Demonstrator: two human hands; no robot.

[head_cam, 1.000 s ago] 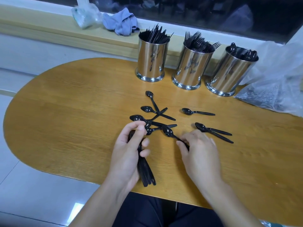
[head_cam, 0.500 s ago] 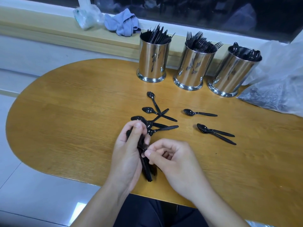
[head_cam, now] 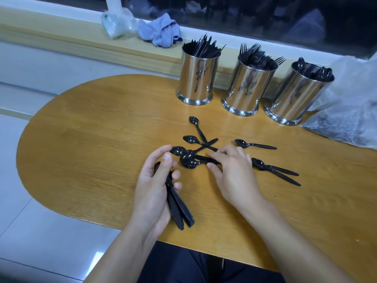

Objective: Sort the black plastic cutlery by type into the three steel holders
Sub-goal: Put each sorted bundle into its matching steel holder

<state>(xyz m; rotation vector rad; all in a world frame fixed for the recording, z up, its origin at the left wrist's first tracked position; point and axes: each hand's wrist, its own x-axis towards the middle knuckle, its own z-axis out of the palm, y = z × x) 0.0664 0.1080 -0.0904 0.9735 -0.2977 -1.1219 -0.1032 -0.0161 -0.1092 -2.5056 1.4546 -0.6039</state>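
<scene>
Spoons (head_cam: 201,136) lie loose at table centre, several crossed in a small pile. Left hand (head_cam: 152,188) is curled around a bundle of spoons (head_cam: 177,205), bowls tucked under the fingers, handles sticking out toward 5 o'clock. Right hand (head_cam: 230,172) sits palm-down just at 3 o'clock of the left, thumb and fingertips pinched on the handle of one spoon (head_cam: 188,159) whose bowl points to 9 o'clock. A single spoon (head_cam: 255,145) lies at 1 o'clock of the right hand, a stacked pair (head_cam: 275,170) at 3 o'clock. Three steel holders stand in a row at 12 to 1 o'clock on the wooden table (head_cam: 91,139): knife holder (head_cam: 196,78), fork holder (head_cam: 246,86), spoon holder (head_cam: 295,97). Clear plastic bag (head_cam: 346,111) touches the spoon holder at far 2 o'clock.
</scene>
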